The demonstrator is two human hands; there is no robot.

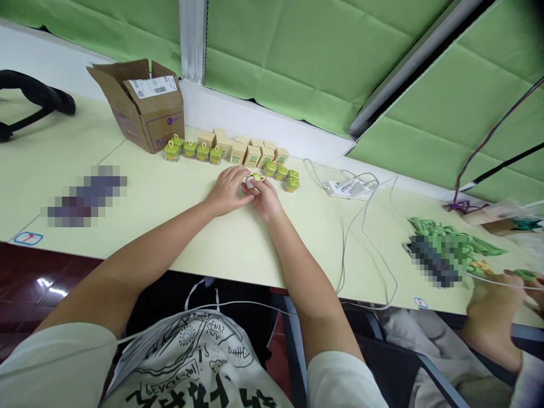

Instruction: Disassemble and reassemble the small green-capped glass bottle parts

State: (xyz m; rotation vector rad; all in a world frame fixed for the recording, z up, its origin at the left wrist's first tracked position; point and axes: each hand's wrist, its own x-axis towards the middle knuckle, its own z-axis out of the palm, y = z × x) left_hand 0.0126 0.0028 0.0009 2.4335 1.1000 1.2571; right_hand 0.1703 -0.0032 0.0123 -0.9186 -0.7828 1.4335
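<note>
Both my hands meet at the middle of the pale table. My left hand (226, 190) and my right hand (266, 198) pinch one small green and white item with a yellow loop (254, 179) between their fingertips. Just beyond them stands a row of small tan boxes (246, 152). Small green jars with yellow loops stand in two groups, one left (193, 149) by the cardboard box and one right (281, 173) of my hands.
An open cardboard box (142, 105) sits at the back left. A white power strip (346, 187) with trailing cables lies to the right. Another person's hand (493, 309) works at the far right beside a pile of green pieces (450, 235). A black chair arm (38, 93) is far left.
</note>
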